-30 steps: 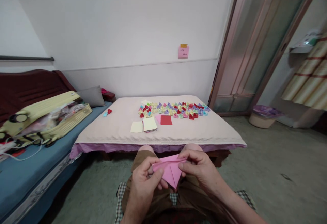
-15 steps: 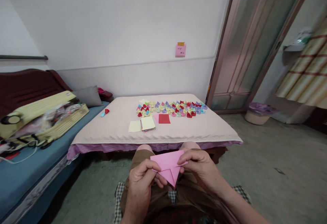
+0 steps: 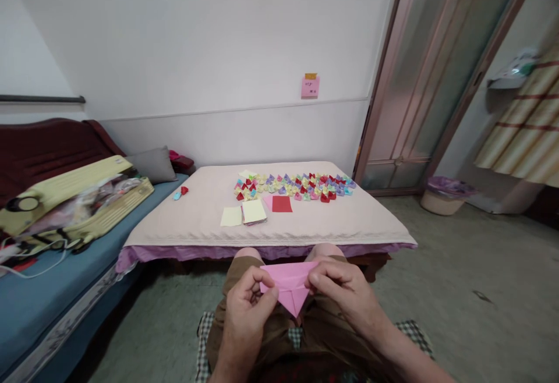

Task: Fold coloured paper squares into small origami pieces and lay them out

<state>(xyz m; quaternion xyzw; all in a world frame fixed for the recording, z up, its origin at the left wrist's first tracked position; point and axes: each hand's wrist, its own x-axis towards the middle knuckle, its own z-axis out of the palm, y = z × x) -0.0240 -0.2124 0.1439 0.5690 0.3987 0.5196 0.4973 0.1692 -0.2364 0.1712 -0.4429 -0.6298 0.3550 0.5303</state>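
Observation:
Between my hands, above my lap, is a folded sheet of pink paper (image 3: pixel 289 281) with a wide straight top edge and a point facing down. My left hand (image 3: pixel 252 307) pinches its left side between thumb and fingers. At the right side my right hand (image 3: pixel 345 287) grips the paper the same way, its thumb on the front near the top corner. Creases and a narrow flap show on the lower part. Beyond my knees, small folded paper pieces (image 3: pixel 301 186) in many colours lie in rows on the cloth-covered table (image 3: pixel 187 220).
A stack of pale yellow sheets (image 3: pixel 253 211) and a red square sheet (image 3: pixel 282 204) lie near the table's front. Two small folded pieces, one red (image 3: pixel 184 190), sit at its left. An open yellow suitcase (image 3: pixel 87 220) rests on the blue bed (image 3: pixel 100 246). A bin (image 3: pixel 443 199) stands right.
The pink paper's right flap no longer sticks out below my right fingers; the top part lies lower and flatter. My left thumb has moved up onto the paper's left edge.

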